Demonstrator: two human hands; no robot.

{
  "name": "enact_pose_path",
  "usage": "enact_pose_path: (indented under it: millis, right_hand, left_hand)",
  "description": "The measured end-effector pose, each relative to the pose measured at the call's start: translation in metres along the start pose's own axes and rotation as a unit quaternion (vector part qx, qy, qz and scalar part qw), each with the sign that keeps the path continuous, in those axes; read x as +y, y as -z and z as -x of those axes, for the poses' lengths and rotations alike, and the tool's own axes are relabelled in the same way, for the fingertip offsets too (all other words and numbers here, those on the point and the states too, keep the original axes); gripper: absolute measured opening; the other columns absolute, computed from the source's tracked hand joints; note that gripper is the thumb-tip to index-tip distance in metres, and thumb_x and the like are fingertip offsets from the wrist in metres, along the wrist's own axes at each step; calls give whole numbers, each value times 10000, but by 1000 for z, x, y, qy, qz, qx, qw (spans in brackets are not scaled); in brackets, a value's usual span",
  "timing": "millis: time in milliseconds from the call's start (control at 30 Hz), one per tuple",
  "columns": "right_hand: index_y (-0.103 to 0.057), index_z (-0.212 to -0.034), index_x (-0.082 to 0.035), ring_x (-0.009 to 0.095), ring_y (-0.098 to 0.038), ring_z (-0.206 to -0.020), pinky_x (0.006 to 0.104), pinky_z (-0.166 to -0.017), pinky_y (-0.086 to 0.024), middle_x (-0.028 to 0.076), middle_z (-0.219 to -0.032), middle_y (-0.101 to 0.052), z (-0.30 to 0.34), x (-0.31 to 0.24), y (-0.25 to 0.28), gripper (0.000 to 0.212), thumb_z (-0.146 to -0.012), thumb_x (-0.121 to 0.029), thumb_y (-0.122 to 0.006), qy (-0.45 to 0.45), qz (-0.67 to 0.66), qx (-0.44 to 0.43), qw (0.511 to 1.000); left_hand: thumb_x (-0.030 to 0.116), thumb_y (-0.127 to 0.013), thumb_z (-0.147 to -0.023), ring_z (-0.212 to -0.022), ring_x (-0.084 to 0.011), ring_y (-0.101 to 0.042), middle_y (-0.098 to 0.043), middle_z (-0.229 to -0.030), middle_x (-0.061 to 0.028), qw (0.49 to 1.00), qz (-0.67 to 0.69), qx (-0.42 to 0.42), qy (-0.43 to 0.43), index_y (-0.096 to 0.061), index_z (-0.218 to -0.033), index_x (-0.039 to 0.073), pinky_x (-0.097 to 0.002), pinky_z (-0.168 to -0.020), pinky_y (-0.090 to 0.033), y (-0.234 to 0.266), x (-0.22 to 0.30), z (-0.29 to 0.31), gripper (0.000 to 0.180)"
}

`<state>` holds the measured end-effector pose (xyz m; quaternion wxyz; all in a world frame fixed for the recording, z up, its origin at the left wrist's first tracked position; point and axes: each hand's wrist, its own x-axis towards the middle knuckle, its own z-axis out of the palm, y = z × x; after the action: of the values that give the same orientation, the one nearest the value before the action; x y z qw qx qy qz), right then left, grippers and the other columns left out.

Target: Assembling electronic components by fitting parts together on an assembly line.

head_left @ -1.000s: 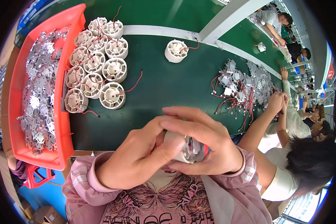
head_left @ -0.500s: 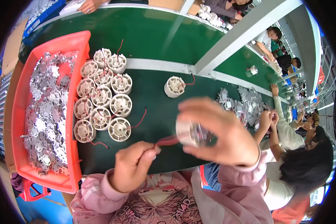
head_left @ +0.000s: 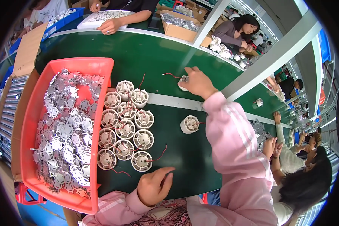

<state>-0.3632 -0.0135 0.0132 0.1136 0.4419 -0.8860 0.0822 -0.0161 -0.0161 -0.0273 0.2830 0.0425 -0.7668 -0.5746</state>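
My right hand reaches far forward and grips a white round plastic housing on the green belt beyond the pale rail. A red wire trails leftward from it, and my fingers hide much of the housing. Close to my body, my left hand hovers above the dark green tabletop, loosely curled and empty, thumb and forefinger slightly apart. Several spoked white housings with red wires stand in rows left of centre, beyond my left hand. Another single housing stands apart, next to my right sleeve.
A red bin of thin silver metal pieces stands at the left, beside a cardboard box of metal parts. A slanting white post rises at right. People sit across the belt and at my right, where loose metal pieces lie.
My right hand has carried the housing from near my chest forward to the belt. My left hand has let go of the red wire. The view has shifted, showing more of the far side.
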Motion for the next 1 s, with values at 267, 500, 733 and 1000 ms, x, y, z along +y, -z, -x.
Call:
enact_pose_path:
  millis: [267,500,733,1000]
  right_hand:
    - [-619,-891,2,320,-629,-573,413,-519,-505,170,-616,-602,122,-85,53,395,-834,-389,-634,68,119,-130,982]
    - [-521,-1151,13,387,-485,-1176,415,-954,-429,260,-1298,-454,220,-102,74,473,-694,48,-639,228,-170,-152,947]
    - [-481,-1247,0,385,-448,-1218,434,-1008,-378,223,-1369,-413,275,-113,53,645,-652,-8,-729,63,-370,14,927]
    - [-498,-1228,-6,370,-497,-1137,439,-943,-423,196,-1293,-454,281,-124,56,682,-628,-106,-805,-82,-238,55,966]
  left_hand:
    - [-58,-577,-802,-516,-189,-547,-582,-671,-101,999,-12,3,-52,-618,-1021,-20,-279,-475,-420,6,3,1,226]
    - [-68,-565,-667,-746,-276,-585,-588,-1160,-190,977,-153,-10,-151,-502,-1240,-38,-330,-627,-510,-5,14,-2,578]
    - [-115,-477,-655,-1029,-348,-591,-523,-1289,-194,977,-168,-114,-60,-402,-1362,-20,-384,-813,-527,-16,25,1,717]
    - [-109,-498,-730,-993,-344,-619,-582,-1195,-186,977,-178,-101,-65,-520,-1243,-24,-383,-806,-532,-18,29,-7,521]
